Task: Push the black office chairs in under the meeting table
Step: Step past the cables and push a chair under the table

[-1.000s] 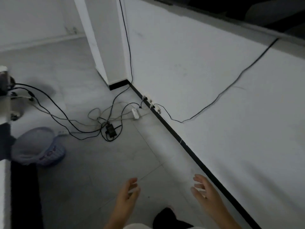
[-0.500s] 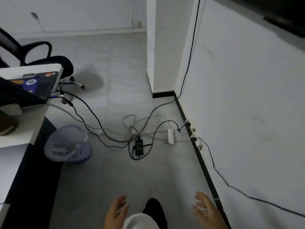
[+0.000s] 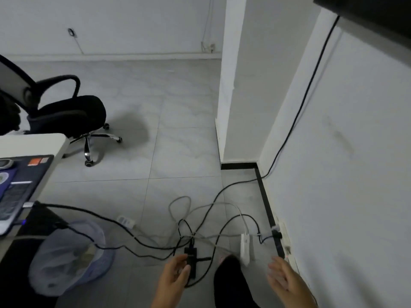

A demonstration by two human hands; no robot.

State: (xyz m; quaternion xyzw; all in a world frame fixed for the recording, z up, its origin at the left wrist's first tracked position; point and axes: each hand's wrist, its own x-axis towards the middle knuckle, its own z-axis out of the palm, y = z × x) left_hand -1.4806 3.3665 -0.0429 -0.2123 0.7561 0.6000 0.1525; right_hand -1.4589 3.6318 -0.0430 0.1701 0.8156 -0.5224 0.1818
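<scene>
Grip: left hand (image 3: 172,280) and right hand (image 3: 287,283) both hanging fingers apart, clasping nothing, low in head view. Black office chair (image 3: 69,114) standing beyond desk (image 3: 33,142) corner, well apart from hands. Judging: walking toward chair; stepping over cables (image 3: 200,236), passing bin (image 3: 69,256) beside desk, then pushing backrest squarely toward desk.

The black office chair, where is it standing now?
In the head view, the black office chair stands at upper left on the tiled floor, just beyond the white table corner.
</scene>
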